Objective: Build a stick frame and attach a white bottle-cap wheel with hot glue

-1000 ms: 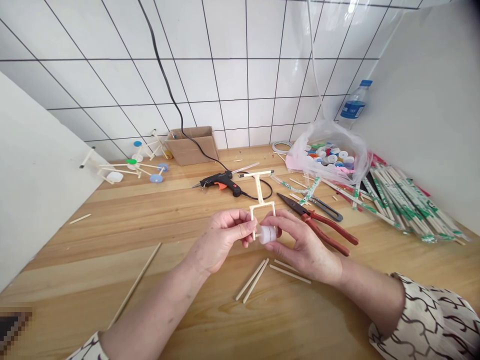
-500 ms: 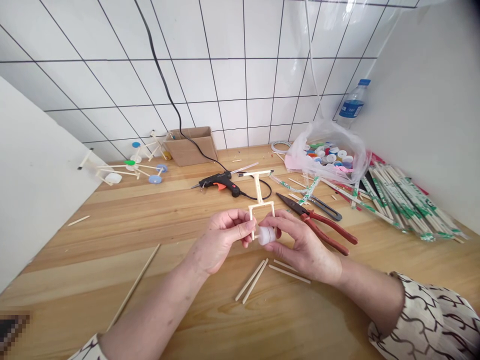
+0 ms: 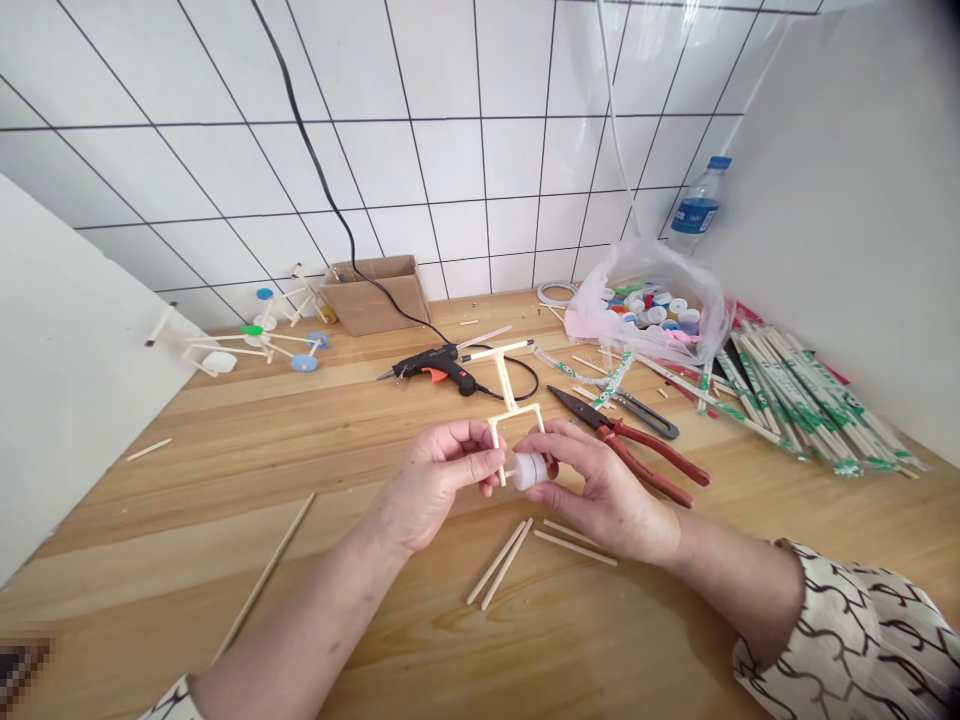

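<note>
Between my hands is a small stick frame (image 3: 507, 388), forked at the near end and topped by a black-tipped crossbar. My left hand (image 3: 442, 475) pinches the fork's left prong between thumb and fingers. A white bottle-cap wheel (image 3: 529, 471) sits between the two prongs on a thin stick. My right hand (image 3: 600, 490) grips it at the fork's right side, with fingertips curled round the cap; the right prong is partly hidden. Several short wooden sticks (image 3: 499, 565) lie on the table just below my hands.
Behind my hands lie a black glue gun (image 3: 431, 368), red-handled pliers (image 3: 637, 455) and a grey snipping tool (image 3: 649, 415). Bagged bottle caps (image 3: 656, 315) and wrapped chopsticks (image 3: 817, 400) fill the right. A cardboard box (image 3: 379, 297) and a finished-looking stick-and-cap model (image 3: 259, 340) stand back left.
The camera view has shifted slightly, moving everything a little left. The stick frame's crossbar leans slightly more to the left; both hands keep their hold.
</note>
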`<state>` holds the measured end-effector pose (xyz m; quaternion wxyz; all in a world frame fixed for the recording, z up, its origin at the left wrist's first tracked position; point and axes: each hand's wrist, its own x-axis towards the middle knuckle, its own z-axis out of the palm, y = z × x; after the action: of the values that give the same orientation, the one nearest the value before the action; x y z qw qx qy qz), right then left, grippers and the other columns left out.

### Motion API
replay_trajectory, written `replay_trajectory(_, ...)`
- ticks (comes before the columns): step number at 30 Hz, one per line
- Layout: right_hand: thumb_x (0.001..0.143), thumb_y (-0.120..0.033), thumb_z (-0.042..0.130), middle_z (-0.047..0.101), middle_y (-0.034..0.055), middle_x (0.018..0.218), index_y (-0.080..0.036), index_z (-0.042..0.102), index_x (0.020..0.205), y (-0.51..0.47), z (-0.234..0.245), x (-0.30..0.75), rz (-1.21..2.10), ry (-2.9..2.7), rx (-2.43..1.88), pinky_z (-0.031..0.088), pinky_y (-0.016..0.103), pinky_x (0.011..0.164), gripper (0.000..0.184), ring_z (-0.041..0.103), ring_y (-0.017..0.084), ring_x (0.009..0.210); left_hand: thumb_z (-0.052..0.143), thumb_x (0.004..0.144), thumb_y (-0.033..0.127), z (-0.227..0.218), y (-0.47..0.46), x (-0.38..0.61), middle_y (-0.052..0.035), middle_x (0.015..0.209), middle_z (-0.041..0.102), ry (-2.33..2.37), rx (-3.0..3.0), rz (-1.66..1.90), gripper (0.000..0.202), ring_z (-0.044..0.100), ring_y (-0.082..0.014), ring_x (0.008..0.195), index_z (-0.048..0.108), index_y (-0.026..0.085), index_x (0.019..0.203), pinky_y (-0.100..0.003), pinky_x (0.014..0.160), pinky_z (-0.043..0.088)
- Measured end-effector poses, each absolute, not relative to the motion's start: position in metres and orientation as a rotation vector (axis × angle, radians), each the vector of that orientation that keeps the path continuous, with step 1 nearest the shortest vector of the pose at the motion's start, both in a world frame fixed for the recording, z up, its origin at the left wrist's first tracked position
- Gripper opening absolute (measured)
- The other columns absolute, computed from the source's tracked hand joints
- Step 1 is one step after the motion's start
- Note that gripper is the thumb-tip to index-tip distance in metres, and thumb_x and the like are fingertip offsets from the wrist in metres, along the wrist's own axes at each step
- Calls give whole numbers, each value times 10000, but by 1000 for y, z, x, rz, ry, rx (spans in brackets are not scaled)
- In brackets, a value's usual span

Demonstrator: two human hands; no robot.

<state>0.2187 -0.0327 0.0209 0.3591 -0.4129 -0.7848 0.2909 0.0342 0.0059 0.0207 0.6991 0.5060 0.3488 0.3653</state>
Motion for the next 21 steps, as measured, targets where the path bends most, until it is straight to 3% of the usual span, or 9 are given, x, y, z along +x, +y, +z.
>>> replay_trajectory(21,812,-119,584,549,34,844,-186,600,985,-34,27,219,761,-2052,-1056,451,289,724,186,511,154,774,701,705,251,21,6,34,4,621,544,740,1140,820,153,478,-91,556,609,137,661,-218,543,413)
